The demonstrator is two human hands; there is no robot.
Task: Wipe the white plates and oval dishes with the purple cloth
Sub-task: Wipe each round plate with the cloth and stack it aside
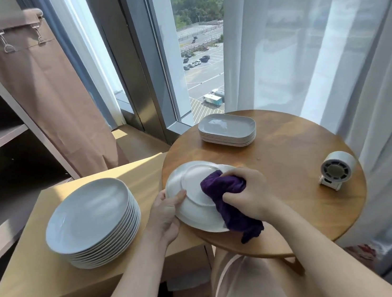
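left hand: clamped on rim of round white plate, thumb over the upturned underside.
right hand: closed around bunched purple cloth, pressed on plate's foot ring.
plate position: tilted, over near edge of round wooden table.
stack of round white plates: on pale wooden side table, left.
stack of white oval dishes: far side of round table.
small white fan: right.

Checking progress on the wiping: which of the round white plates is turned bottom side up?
The plate held by the left hand over the round table's edge; its foot ring faces up under the purple cloth. The stacked plates sit face up.
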